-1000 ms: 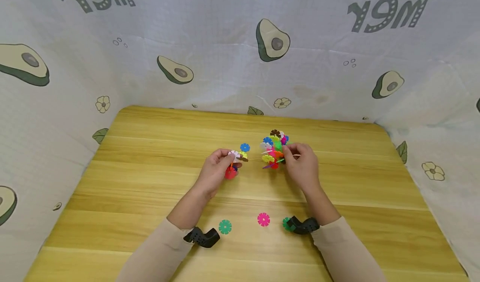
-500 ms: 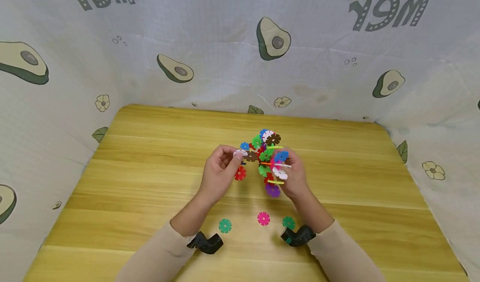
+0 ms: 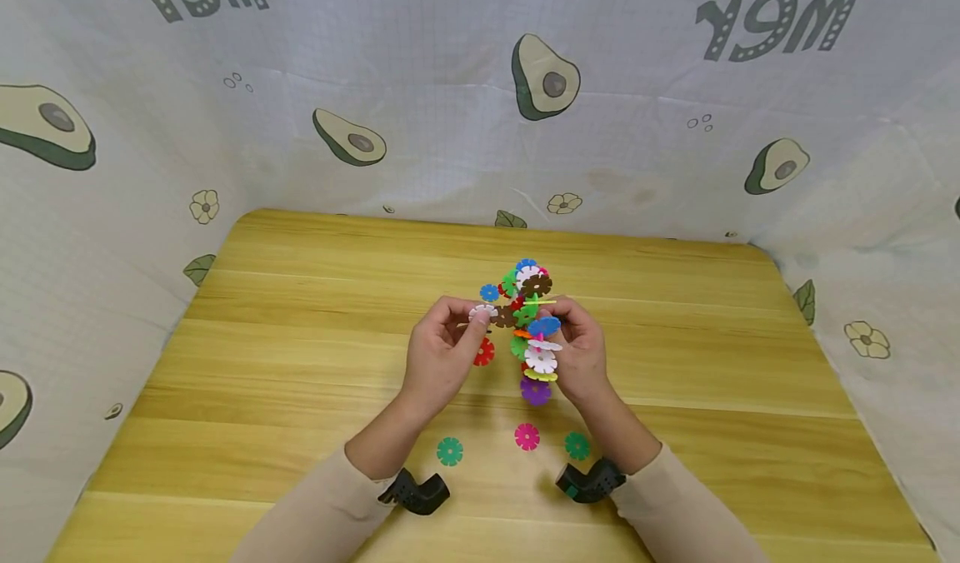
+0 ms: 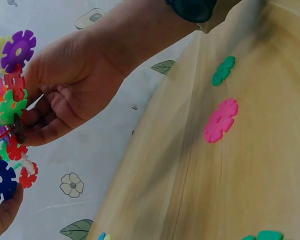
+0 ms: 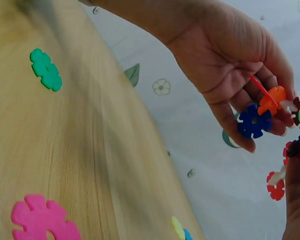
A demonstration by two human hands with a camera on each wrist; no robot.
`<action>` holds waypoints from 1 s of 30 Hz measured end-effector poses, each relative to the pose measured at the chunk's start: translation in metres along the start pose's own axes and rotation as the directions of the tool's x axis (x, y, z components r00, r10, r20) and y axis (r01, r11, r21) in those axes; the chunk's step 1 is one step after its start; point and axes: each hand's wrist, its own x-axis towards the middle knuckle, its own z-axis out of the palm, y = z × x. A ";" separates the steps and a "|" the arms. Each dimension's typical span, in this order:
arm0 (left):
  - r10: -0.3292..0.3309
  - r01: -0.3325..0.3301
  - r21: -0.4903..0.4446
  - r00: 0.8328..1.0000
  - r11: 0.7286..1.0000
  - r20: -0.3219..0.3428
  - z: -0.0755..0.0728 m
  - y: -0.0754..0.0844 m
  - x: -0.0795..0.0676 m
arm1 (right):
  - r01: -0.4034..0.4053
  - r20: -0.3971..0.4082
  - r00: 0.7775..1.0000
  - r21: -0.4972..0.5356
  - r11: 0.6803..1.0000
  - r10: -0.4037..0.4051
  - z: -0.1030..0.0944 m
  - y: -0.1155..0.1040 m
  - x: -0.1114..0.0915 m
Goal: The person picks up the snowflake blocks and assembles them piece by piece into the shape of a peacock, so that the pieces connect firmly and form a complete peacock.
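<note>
My left hand [image 3: 442,351] pinches a small cluster of notched snowflake discs, its thumb on a white disc [image 3: 482,312]. An orange disc [image 5: 272,100] and a dark blue disc [image 5: 254,121] show beside those fingers in the right wrist view. My right hand [image 3: 587,355] holds a larger multicoloured cluster of snowflake discs [image 3: 541,359], with a purple disc [image 4: 18,51] at one end. Between the hands, a brown disc [image 3: 505,316] meets the larger cluster. Whether the two clusters are interlocked I cannot tell.
Loose discs lie on the wooden table [image 3: 300,363]: a green one [image 3: 450,451], a pink one [image 3: 527,436] and another green one [image 3: 577,445] near me. A blue disc [image 3: 489,292] and a yellow disc [image 5: 177,227] lie beyond my hands. A printed curtain [image 3: 450,88] surrounds the table.
My right hand has moved left and turned the larger cluster, bringing it against the left hand's small cluster. The left hand has shifted slightly right. Over the last half second, the larger cluster tilts a little further.
</note>
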 end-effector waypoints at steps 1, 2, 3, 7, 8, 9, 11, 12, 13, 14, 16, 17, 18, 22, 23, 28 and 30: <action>0.006 -0.006 0.002 1.000 1.000 -0.006 0.001 -0.001 0.000 | 0.001 -0.010 1.000 -0.013 1.000 -0.001 0.000 0.000 0.000; 0.011 -0.010 0.003 1.000 1.000 -0.012 0.001 -0.001 -0.001 | -0.001 -0.019 1.000 -0.024 1.000 0.000 0.001 0.000 0.000; 0.013 -0.013 0.003 1.000 1.000 -0.018 0.002 -0.001 -0.001 | -0.003 -0.026 1.000 -0.031 1.000 0.002 0.001 0.000 0.000; 0.025 -0.025 0.018 0.999 1.000 -0.034 0.004 -0.001 -0.002 | -0.002 -0.045 0.999 -0.073 0.997 -0.002 0.002 0.001 -0.001; 0.026 -0.025 0.020 0.999 0.999 -0.034 0.004 -0.001 -0.002 | -0.002 -0.046 0.999 -0.074 0.997 -0.001 0.002 0.001 -0.001; 0.026 -0.026 0.023 0.999 0.999 -0.033 0.004 -0.001 -0.002 | -0.005 -0.046 0.999 -0.078 0.997 0.001 0.002 0.001 -0.001; 0.027 -0.026 0.030 0.999 0.999 -0.027 0.004 -0.001 -0.002 | -0.011 -0.048 0.999 -0.087 0.996 0.007 0.002 0.001 -0.001; 0.027 -0.026 0.035 0.999 0.999 -0.024 0.004 0.000 -0.002 | -0.025 -0.055 0.998 -0.095 0.995 0.020 0.002 0.001 0.000; 0.028 -0.027 0.038 0.999 0.999 -0.022 0.003 0.000 -0.001 | -0.049 -0.065 0.997 -0.103 0.993 0.043 0.003 0.001 0.001; 0.028 -0.028 0.040 0.999 0.999 -0.021 0.003 0.001 -0.001 | -0.084 -0.078 0.994 -0.108 0.991 0.075 0.003 0.000 0.002; 0.031 -0.030 0.049 0.999 0.998 -0.022 0.002 0.003 0.000 | -0.173 -0.096 0.982 -0.083 0.981 0.165 0.004 -0.001 0.004; 0.033 -0.031 0.057 0.999 0.998 -0.029 0.001 0.003 0.000 | -0.229 -0.099 0.970 -0.057 0.972 0.222 0.004 -0.002 0.005; 0.032 -0.029 0.068 0.999 0.997 -0.040 0.001 0.003 0.001 | -0.290 -0.095 0.953 -0.025 0.957 0.286 0.005 -0.002 0.006; 0.037 -0.025 0.113 0.993 0.993 -0.110 -0.002 0.001 0.003 | -0.497 0.002 0.866 0.116 0.860 0.500 0.003 -0.002 0.009; 0.049 -0.031 0.137 0.991 0.990 -0.127 -0.002 0.000 0.003 | -0.534 0.038 0.845 0.136 0.835 0.534 0.002 -0.001 0.009; 0.137 -0.080 0.320 0.978 0.944 -0.159 -0.005 -0.006 0.006 | -0.614 0.223 0.787 0.202 0.763 0.575 -0.004 0.000 0.011; 0.151 -0.081 0.396 0.977 0.914 -0.148 -0.005 -0.008 0.006 | -0.624 0.260 0.775 0.173 0.762 0.576 -0.005 0.000 0.012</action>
